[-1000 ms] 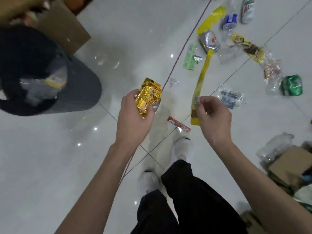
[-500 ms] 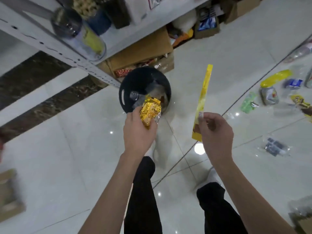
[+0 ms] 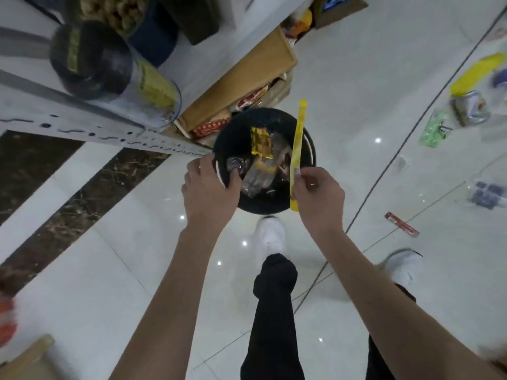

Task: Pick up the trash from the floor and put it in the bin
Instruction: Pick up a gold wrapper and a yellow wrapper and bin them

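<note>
The round black bin (image 3: 227,133) stands on the white floor straight ahead, with clear wrappers and a bottle inside. A crumpled gold foil wrapper (image 3: 260,141) sits over the bin's opening, free of my hands. My left hand (image 3: 210,189) hovers at the bin's near left rim, fingers apart and empty. My right hand (image 3: 318,197) pinches a long yellow wrapper strip (image 3: 298,149) near its lower end. The strip stands nearly upright over the bin's right side.
A white metal shelf (image 3: 109,133) with jars runs at the upper left, cardboard boxes (image 3: 247,78) behind the bin. Loose trash lies on the floor to the right: a red wrapper (image 3: 402,224), a green wrapper (image 3: 434,128), a clear packet (image 3: 487,193), a yellow wrapper (image 3: 478,74).
I walked up to the bin. My left hand let go of the gold foil wrapper, which now lies over the bin. My right hand carried the yellow strip over the bin.
</note>
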`<action>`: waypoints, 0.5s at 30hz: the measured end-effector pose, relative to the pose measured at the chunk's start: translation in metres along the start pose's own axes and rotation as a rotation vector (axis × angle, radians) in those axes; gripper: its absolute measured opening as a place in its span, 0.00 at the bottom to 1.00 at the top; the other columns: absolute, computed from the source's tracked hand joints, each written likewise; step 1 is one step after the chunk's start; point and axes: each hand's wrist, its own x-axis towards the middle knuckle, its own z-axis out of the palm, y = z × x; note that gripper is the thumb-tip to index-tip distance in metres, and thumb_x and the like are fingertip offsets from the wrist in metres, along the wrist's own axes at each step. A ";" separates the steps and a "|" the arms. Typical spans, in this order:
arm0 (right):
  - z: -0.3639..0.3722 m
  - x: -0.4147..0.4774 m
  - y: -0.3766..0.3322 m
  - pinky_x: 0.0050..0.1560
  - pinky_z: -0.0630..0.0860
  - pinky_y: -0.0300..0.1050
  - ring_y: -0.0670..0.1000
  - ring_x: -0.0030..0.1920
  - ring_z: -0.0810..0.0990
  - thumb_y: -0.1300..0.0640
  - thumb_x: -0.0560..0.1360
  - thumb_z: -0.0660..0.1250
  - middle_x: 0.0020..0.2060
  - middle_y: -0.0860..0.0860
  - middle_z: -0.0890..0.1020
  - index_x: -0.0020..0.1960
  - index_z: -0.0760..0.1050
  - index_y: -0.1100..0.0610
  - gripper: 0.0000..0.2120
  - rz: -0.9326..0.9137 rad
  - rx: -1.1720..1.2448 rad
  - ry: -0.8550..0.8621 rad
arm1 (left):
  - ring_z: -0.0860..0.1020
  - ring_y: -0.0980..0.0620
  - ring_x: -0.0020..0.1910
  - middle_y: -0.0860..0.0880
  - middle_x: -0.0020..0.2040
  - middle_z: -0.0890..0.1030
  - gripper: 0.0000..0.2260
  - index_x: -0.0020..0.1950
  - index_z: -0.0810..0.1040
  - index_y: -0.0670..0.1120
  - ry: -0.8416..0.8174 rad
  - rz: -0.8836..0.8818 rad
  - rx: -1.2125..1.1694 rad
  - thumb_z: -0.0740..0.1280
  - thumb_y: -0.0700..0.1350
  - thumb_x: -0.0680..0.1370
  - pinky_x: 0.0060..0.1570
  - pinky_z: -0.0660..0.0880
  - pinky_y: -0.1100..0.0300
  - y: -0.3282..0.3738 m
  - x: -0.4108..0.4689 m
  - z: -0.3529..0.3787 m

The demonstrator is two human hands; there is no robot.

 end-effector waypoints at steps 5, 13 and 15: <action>0.032 0.008 -0.009 0.49 0.79 0.36 0.43 0.44 0.83 0.52 0.80 0.69 0.41 0.39 0.84 0.56 0.83 0.51 0.07 -0.033 -0.019 -0.034 | 0.71 0.42 0.69 0.44 0.72 0.69 0.24 0.73 0.69 0.48 -0.006 0.012 -0.068 0.66 0.54 0.79 0.66 0.66 0.45 -0.015 0.006 -0.013; 0.021 -0.001 -0.001 0.54 0.81 0.45 0.47 0.46 0.83 0.53 0.79 0.70 0.51 0.49 0.85 0.57 0.83 0.53 0.09 -0.071 -0.075 -0.082 | 0.73 0.43 0.66 0.45 0.71 0.69 0.22 0.72 0.70 0.48 -0.022 0.005 -0.104 0.66 0.53 0.79 0.64 0.68 0.45 -0.002 -0.006 -0.012; 0.000 0.001 0.004 0.52 0.81 0.41 0.45 0.45 0.83 0.55 0.78 0.72 0.50 0.48 0.84 0.57 0.83 0.53 0.08 -0.082 0.006 -0.012 | 0.73 0.44 0.65 0.45 0.70 0.69 0.22 0.72 0.70 0.48 -0.036 0.018 -0.129 0.67 0.52 0.80 0.65 0.70 0.45 0.013 -0.013 -0.008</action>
